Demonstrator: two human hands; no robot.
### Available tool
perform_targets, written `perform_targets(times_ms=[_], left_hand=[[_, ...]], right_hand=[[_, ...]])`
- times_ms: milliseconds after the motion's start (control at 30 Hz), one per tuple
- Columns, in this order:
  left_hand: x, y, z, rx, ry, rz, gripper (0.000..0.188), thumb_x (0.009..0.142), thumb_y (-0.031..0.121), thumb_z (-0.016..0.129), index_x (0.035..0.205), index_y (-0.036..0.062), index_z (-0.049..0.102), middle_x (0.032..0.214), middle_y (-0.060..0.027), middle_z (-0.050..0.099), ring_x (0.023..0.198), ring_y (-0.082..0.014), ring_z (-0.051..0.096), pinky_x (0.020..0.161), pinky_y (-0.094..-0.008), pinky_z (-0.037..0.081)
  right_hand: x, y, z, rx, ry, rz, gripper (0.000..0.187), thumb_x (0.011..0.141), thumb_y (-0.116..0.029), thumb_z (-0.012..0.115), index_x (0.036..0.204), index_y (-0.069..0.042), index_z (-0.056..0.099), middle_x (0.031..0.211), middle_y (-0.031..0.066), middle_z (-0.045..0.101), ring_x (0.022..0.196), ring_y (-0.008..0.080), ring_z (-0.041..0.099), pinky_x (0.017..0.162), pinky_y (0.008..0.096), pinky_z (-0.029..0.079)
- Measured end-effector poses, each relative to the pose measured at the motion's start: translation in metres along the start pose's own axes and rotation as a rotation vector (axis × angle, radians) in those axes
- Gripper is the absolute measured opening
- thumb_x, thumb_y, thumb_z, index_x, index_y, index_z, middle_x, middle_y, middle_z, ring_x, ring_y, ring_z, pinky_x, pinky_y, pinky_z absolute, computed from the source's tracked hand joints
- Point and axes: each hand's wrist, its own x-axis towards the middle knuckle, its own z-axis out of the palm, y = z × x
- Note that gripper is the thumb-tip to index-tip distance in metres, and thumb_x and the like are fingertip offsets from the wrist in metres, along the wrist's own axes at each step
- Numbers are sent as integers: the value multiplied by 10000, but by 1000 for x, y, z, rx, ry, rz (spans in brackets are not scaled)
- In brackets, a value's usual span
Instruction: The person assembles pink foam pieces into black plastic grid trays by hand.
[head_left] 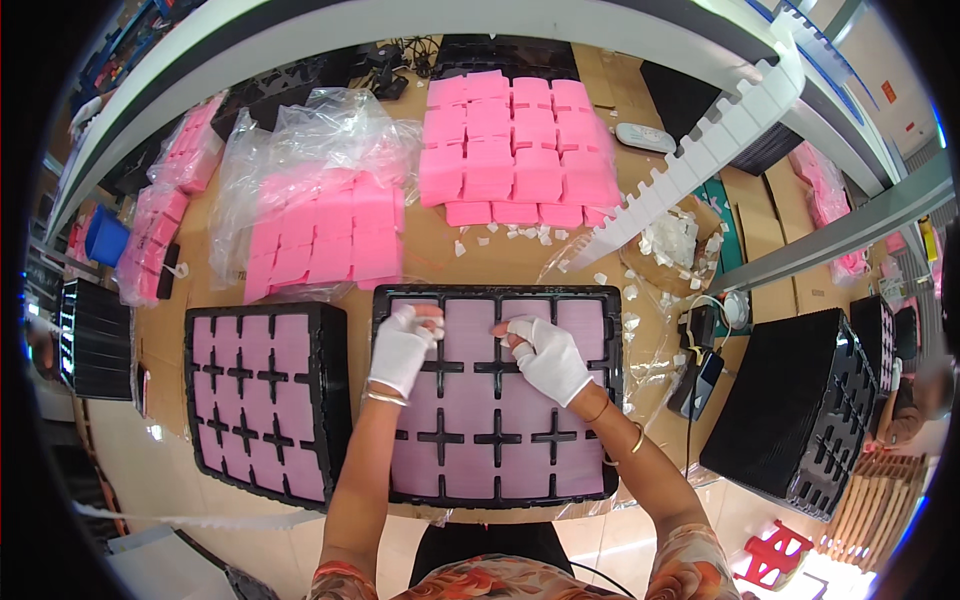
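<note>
A black plastic tray (pixel 497 420) with cross-shaped dividers lies in front of me, its compartments filled with pale pink sheets (pixel 470 400). Over its far left part is my left hand (pixel 403 348), in a white glove with bare fingertips. The fingers curl together, and whatever they may hold is too small to make out. My right hand (pixel 548 358), gloved the same way, is over the far right-middle compartments. Its thumb and fingertips are pinched close to the pink sheet, and I cannot see what, if anything, is between them.
Another filled black tray stack (pixel 335 370) stands at left. Bright pink foam stacks (pixel 515 150) and plastic-wrapped foam (pixel 325 235) lie behind. White scraps surround a bag-lined container (pixel 675 245). A notched white strip (pixel 690 165) slants across the right. More black trays (pixel 775 390) stand right.
</note>
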Motion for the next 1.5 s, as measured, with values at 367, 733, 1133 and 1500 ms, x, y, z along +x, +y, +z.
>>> perform_targets(times_ms=[367, 733, 1133, 1500], left_hand=[[8, 6, -4, -154, 117, 81, 224, 848, -106, 474, 1026, -14, 575, 890, -55, 574, 788, -103, 544, 806, -289, 563], [-18, -2, 57, -95, -107, 219, 104, 900, -35, 503, 934, 0, 595, 806, -47, 575, 706, -117, 556, 652, -248, 490], [-62, -8, 1, -169, -53, 206, 253, 843, -87, 451, 1057, -45, 579, 929, -106, 638, 757, -164, 622, 763, -276, 535], [-174, -56, -56, -14, -60, -32, 156, 900, -64, 433, 1009, -43, 543, 875, -79, 554, 809, -188, 612, 806, -312, 547]], right_hand=[[20, 29, -43, 625, -252, 385, 262, 873, 92, 373, 989, 72, 608, 930, 113, 632, 924, 211, 659, 834, 282, 533], [-4, 47, -78, 477, 65, 399, 233, 892, 65, 371, 1000, 60, 578, 919, 112, 633, 859, 201, 674, 758, 252, 556], [-80, 9, -64, 340, 218, 219, 249, 896, 20, 434, 1098, 59, 574, 1011, 139, 651, 897, 203, 670, 818, 290, 541], [-167, -9, -15, 265, -226, 241, 308, 855, 107, 387, 1000, 32, 648, 893, 126, 689, 837, 140, 675, 757, 241, 532]])
